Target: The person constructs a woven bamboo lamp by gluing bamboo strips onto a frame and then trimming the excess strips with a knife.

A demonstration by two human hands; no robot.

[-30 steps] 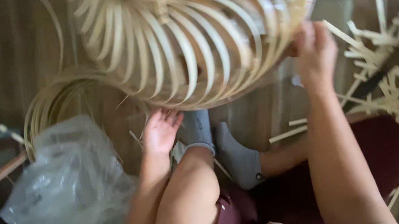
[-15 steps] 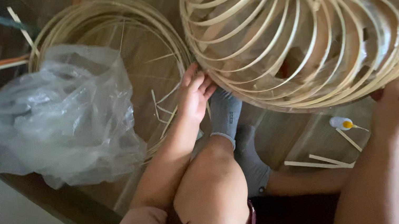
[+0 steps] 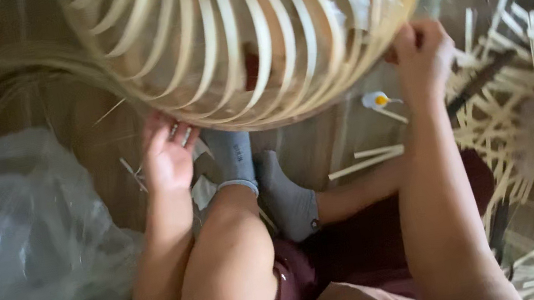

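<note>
The bamboo frame [image 3: 256, 37] now sits further left, over the feet. The right hand [image 3: 422, 54] is higher, gripping its right rim; the clear plastic bag [image 3: 17, 239] lies nearer, lower left.

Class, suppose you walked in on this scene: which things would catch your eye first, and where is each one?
First comes the big rounded frame of bent bamboo strips filling the top of the view, with the left hand under its lower rim and the right hand at its right edge. Next, the crumpled clear plastic bag on the floor at left, and the loose bamboo strips scattered at right.
</note>
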